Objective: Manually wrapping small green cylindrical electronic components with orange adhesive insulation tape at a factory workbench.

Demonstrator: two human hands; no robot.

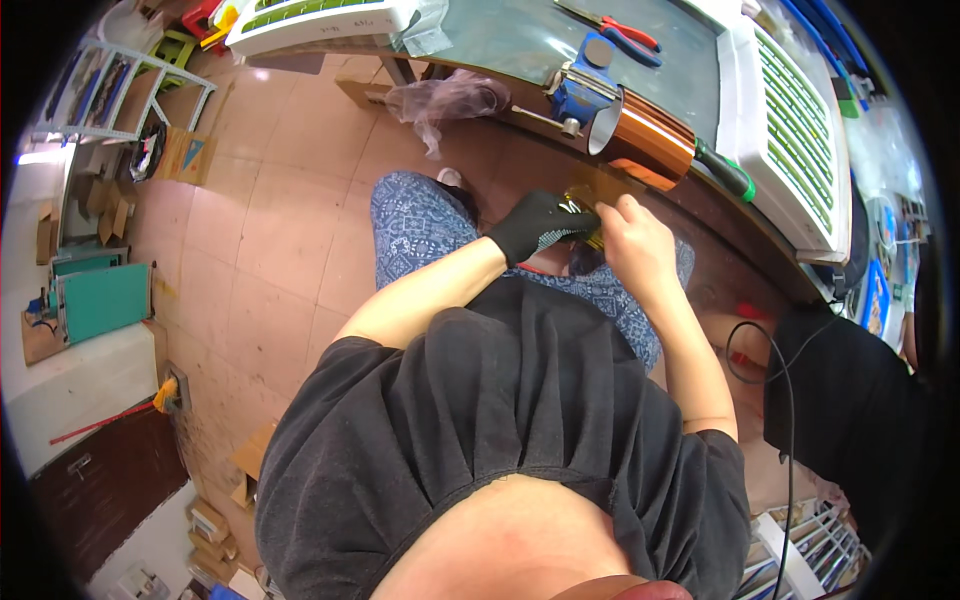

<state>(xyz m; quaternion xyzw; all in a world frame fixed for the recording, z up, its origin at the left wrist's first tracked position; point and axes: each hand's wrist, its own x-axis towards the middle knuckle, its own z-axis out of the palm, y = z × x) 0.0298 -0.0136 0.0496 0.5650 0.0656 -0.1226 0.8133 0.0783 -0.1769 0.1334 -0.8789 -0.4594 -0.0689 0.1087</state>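
My left hand (535, 228), in a black glove with grippy dots, is closed over my lap on something shiny. A yellowish see-through piece (577, 193) with bright glints shows at its fingertips; what it is I cannot make out. My bare right hand (640, 245) is beside it, fingers curled and pinched close to the same piece; what lies between them is hidden. Just beyond the hands, a blue bench vise (585, 92) at the bench edge has a glossy copper-orange cylinder (650, 135) beside its jaws. A green-and-black screwdriver handle (728, 172) lies right of the cylinder.
Red-and-blue pliers (630, 42) lie on the bench behind the vise. White trays with green strips stand at right (790, 140) and far left (320, 22). Crumpled clear plastic (440, 100) hangs under the bench edge. A black cable (790, 430) loops at my right.
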